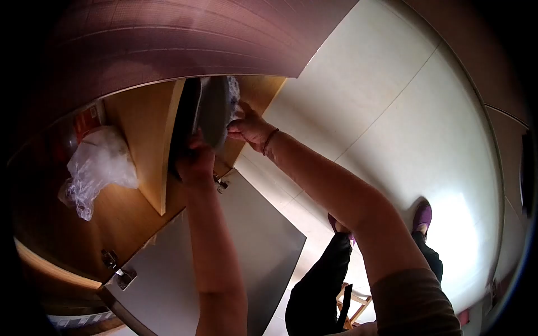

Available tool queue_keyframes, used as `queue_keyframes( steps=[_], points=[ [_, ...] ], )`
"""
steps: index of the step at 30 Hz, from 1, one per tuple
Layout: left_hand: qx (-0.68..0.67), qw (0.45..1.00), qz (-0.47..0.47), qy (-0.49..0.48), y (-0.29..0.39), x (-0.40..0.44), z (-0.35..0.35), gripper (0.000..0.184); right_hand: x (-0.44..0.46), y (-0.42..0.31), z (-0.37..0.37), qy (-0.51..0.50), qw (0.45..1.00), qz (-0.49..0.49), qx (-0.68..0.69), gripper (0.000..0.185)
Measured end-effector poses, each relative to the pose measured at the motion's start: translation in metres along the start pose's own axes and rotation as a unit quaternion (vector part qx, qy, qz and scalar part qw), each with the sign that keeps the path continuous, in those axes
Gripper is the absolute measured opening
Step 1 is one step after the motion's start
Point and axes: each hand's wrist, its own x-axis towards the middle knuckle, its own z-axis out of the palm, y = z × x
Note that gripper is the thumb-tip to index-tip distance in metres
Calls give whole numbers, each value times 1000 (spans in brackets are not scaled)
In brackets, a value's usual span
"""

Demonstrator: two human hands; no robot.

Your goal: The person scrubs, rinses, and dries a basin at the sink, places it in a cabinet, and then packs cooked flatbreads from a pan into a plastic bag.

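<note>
Dark sleeve [417, 302]: covers the right upper arm; the forearm beyond it is bare.
Countertop [185, 39]: brownish-purple, overhanging the open cabinet.
Right hand [253, 130]: dark band [269, 141] at the wrist; bent fingers and thumb grasp the right edge of the grey flat piece [214, 112].
Left hand [195, 162]: reaches into shadow at the lower end of that piece; its fingers are curled, but I cannot tell whether they grip it.
Grey flat piece: in the right-hand cabinet compartment, tilted nearly on end between the two hands, its top hidden under the counter edge.
Clear plastic [233, 92]: crinkled, along the right side of the piece, just above the right fingers.
Wooden divider [144, 140]: stands to the left of the left hand.
Cabinet door [258, 241]: grey, swung open beneath the left forearm, with a metal hinge [119, 270] near its lower left corner.
White plastic bag [106, 162]: crumpled, in the left compartment, near a reddish package [87, 120].
Floor [414, 140]: pale tiles, under the black trousers [319, 285] and purple shoes [422, 215].
</note>
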Motion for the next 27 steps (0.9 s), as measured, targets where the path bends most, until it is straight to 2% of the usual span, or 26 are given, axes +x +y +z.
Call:
queue_keyframes(
  steps=[1, 2, 3, 4, 5, 7, 9, 10, 11, 12, 13, 14, 15, 16, 17, 18, 19, 21, 22, 26, 27],
  points=[
    [-1, 1000, 0, 1, -7, -3, 3, 29, 3, 9, -3, -26, 996, 1, 85, 64],
    [-29, 999, -20, 35, -15, -3, 5, 29, 5, 16, -8, -24, 996, 1, 84, 64],
    [-57, 995, -38, 66, -20, -3, 10, 28, 10, 22, -12, -72, 996, 15, 44, 62],
    [-59, 996, -37, 63, -17, 5, 3, 28, 10, 20, -13, -119, 992, 28, 3, 59],
    [-46, 997, -37, 50, -17, 13, -5, 26, 3, 21, -15, -120, 992, 27, -2, 59],
    [-40, 998, -43, 30, -28, 18, -14, 25, -31, 22, -24, -2, 996, 93, 19, 53],
    [94, 991, 97, 2, -46, 17, -13, 21, -60, 18, -46, 34, 989, 132, 63, 44],
    [89, 992, 94, -5, -47, 19, -11, 21, -72, 19, -63, 46, 983, 146, 103, 40],
    [66, 996, 52, 10, -44, 23, -9, 21, -82, 26, -87, 57, 975, 160, 143, 37],
    [43, 999, 9, 25, -43, 27, -8, 20, -87, 55, -129, -33, 999, -12, -26, 39],
    [35, 999, 6, 17, -43, 29, -7, 20, -106, 54, -149, -12, 1000, -17, -15, 37],
    [5, 996, 9, 87, -43, 30, -7, 20, -124, 52, -168, 10, 1000, -22, -5, 36],
    [-25, 987, 11, 158, -46, 29, -7, 20, -153, 31, -168, 142, 962, 137, 188, 32],
    [-34, 988, 7, 151, -52, 26, -5, 20, -177, 19, -172, 185, 960, 137, 162, 32],
    [-17, 985, 46, 163, -59, 20, -2, 25, -201, 8, -177, 229, 955, 133, 135, 31],
    [-1, 981, 85, 176, -68, 12, 5, 31, -226, 0, -188, 229, 957, 129, 119, 31],
    [-13, 982, 83, 168, -78, -3, 14, 31, -249, -6, -201, 228, 960, 127, 103, 31],
    [101, 976, 132, 143, -94, -49, 27, 48, -297, -25, -210, 264, 950, 131, 103, 30],
    [106, 976, 124, 146, -98, -62, 26, 54, -318, -34, -213, 285, 941, 138, 117, 31],
    [-4, 976, -13, 217, -146, -137, -7, 78, -402, -68, -188, 337, 922, 134, 135, 35],
    [-14, 971, -17, 239, -163, -163, -12, 80, -419, -79, -176, 354, 915, 132, 143, 36]
  ],
)
